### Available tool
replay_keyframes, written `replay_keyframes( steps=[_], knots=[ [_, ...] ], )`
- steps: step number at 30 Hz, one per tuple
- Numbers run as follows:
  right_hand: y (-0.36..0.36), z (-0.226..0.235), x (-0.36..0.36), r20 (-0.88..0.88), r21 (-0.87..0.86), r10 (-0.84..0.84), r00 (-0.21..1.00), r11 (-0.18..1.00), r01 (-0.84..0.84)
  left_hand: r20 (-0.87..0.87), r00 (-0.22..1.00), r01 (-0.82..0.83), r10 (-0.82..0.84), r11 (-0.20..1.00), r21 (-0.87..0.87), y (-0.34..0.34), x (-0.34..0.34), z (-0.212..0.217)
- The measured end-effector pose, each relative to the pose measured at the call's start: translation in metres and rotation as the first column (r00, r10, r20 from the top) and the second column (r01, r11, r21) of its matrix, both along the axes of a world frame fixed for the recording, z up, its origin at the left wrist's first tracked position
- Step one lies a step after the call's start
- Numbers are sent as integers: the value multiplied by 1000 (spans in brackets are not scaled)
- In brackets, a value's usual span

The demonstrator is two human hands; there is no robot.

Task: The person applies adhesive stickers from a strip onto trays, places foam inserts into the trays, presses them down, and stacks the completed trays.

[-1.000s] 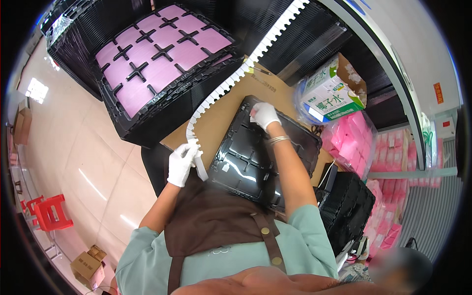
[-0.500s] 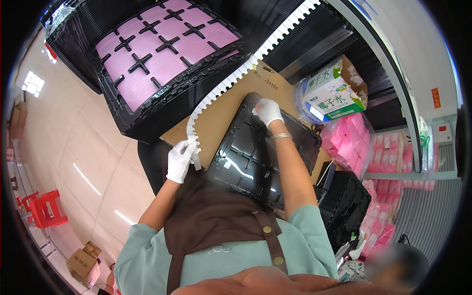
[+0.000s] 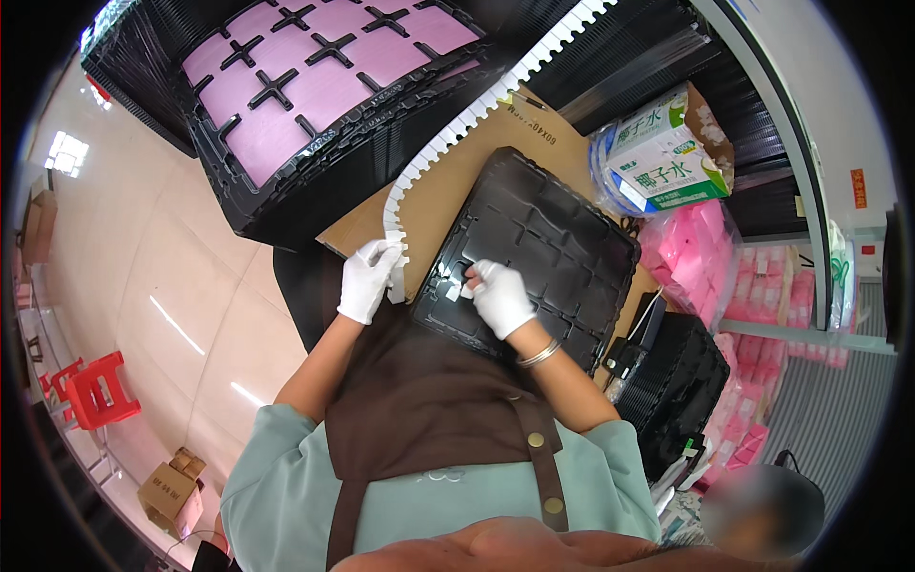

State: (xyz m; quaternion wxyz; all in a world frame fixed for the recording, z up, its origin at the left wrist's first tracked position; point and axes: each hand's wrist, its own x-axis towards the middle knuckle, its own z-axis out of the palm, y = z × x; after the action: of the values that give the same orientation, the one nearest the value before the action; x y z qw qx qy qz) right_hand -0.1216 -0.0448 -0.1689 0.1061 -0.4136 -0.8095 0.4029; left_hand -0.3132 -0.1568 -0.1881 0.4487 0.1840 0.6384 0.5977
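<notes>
My left hand (image 3: 368, 283), in a white glove, pinches the near end of a long white notched strip (image 3: 405, 191) that curves up and away to the far right. Over the near-left part of a black plastic tray (image 3: 548, 229) hovers my right hand (image 3: 502, 299), gloved with bare fingertips showing. Its fingers are pressed together; whatever they hold is too small to make out. Right by those fingertips a small white label (image 3: 454, 290) lies on the tray. The tray has cross-shaped ridges and rests on a brown cardboard sheet (image 3: 448, 181).
Pink sheets (image 3: 315, 57) fill a tall stack of black trays (image 3: 286, 200) at the far left. A printed carton (image 3: 667, 153), a bag of pink pieces (image 3: 691, 243) and another black tray stack (image 3: 672, 381) line the right. A red stool (image 3: 103, 391) stands on the tiled floor.
My right hand has come back from the tray's far edge to its near-left part, beside the small label. The left hand keeps its pinch on the strip. The whole view has shifted slightly.
</notes>
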Motion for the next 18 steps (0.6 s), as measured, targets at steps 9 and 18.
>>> replay_keyframes(
  steps=[9,18],
  knots=[
    [-22,16,-3,34,-87,-63,997,994,66,-1,1000,4,-4,1000,-1,-2,7,0],
    [-19,12,-4,64,-416,-90,994,903,108,-19,1000,-11,10,1000,-27,-4,8,-6]
  ],
)
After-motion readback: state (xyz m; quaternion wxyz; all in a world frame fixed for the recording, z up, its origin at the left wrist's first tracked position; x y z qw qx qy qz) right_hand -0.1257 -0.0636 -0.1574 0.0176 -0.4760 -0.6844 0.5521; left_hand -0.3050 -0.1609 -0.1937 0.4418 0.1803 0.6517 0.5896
